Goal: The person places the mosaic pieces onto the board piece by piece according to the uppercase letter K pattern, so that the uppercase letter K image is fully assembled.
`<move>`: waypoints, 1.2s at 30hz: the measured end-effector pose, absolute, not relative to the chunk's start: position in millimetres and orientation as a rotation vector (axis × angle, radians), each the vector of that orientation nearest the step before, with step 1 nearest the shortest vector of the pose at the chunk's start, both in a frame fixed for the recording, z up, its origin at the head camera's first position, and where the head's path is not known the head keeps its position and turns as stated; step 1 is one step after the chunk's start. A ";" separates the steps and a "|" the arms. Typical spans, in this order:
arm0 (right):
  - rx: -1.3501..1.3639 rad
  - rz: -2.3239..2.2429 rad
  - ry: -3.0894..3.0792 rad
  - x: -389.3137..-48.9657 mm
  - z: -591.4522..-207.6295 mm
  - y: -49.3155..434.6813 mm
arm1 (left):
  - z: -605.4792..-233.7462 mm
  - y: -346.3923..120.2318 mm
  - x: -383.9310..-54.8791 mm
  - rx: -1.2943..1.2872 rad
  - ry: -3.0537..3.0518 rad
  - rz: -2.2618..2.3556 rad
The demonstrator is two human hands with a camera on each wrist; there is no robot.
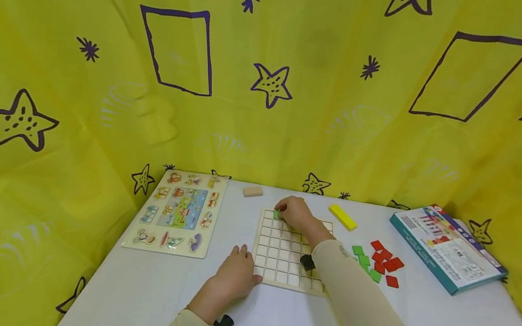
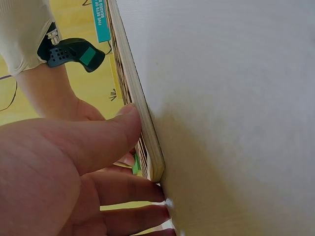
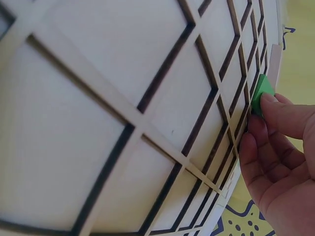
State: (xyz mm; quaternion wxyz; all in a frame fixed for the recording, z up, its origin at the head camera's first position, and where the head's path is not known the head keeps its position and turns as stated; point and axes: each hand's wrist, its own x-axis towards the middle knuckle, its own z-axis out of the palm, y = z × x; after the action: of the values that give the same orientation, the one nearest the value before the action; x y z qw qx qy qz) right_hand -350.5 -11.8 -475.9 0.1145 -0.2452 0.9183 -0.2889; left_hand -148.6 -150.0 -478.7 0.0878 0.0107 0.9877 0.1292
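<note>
A pale wooden grid board point(image 1: 287, 235) with square cells lies flat on the table. Over its far left corner, my right hand point(image 1: 296, 214) pinches a small green square tile point(image 1: 277, 215). In the right wrist view the thumb presses on that green tile point(image 3: 259, 96), held against the grid's far edge. My left hand point(image 1: 235, 273) rests at the near left corner of the board. Its thumb touches the board's edge point(image 2: 140, 108) in the left wrist view, while the straight fingers lie beside the corner on the table.
Right of the board lie loose red tiles point(image 1: 393, 264) and green tiles point(image 1: 364, 260). A yellow bar point(image 1: 343, 217) and a wooden block point(image 1: 253, 191) sit behind it. A picture puzzle point(image 1: 182, 209) lies left, a boxed set point(image 1: 448, 248) right. A yellow curtain point(image 1: 313, 137) hangs behind.
</note>
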 end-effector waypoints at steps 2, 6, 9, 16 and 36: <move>-0.716 -0.840 2.688 -350.6 -475.2 -12.2 | -479.0 -150.0 -148.9 0.032 2.940 0.390; -0.705 -0.818 2.691 -351.6 -475.2 -13.1 | -480.2 -150.5 -149.0 0.028 2.936 0.390; -0.715 -0.801 2.692 -352.4 -476.3 -12.2 | -481.2 -150.0 -149.0 0.022 2.934 0.393; -0.705 -0.818 2.682 -352.5 -480.9 -12.1 | -483.2 -150.4 -149.3 0.021 2.935 0.408; -0.695 -0.959 2.668 -348.1 -466.6 10.3 | -482.9 -151.1 -147.8 0.037 2.940 0.430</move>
State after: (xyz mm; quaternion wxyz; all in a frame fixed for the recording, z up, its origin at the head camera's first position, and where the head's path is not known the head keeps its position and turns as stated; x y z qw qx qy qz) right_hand -348.1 10.3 -466.6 0.1109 -0.2367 0.9083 -0.3266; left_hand -147.8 -151.1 -482.9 0.0851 0.0125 0.9858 0.1441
